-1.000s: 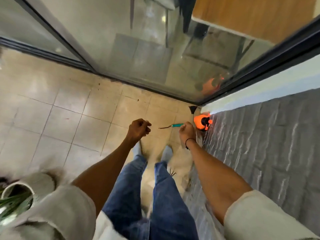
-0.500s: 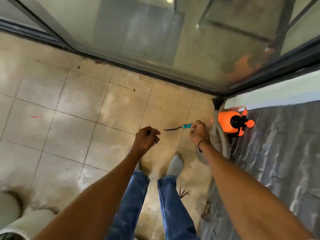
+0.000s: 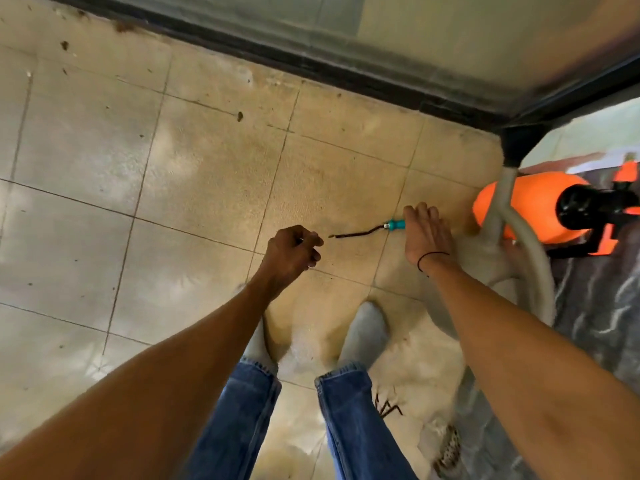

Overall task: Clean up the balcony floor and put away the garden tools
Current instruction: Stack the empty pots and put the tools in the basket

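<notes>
A small garden tool (image 3: 367, 231) with a teal handle and a thin dark bent shaft lies on the beige tiled floor (image 3: 194, 174). My right hand (image 3: 426, 237) reaches down over the teal handle end with its fingers extended; whether it touches the handle I cannot tell. My left hand (image 3: 292, 251) hovers just left of the tool's dark tip, fingers loosely curled and holding nothing. An orange pressure sprayer (image 3: 540, 209) with a black cap lies on its side to the right of my right hand.
A grey hose (image 3: 530, 251) loops in front of the sprayer. A dark sliding-door track (image 3: 311, 64) runs along the top. Grey patterned wall (image 3: 595, 327) stands at right. My feet (image 3: 367, 330) are below the hands; small twigs (image 3: 386, 407) and debris lie near them.
The camera has dropped closer to the floor. Both hands have lowered toward the tool, and my right hand's fingers have stretched out over the teal handle.
</notes>
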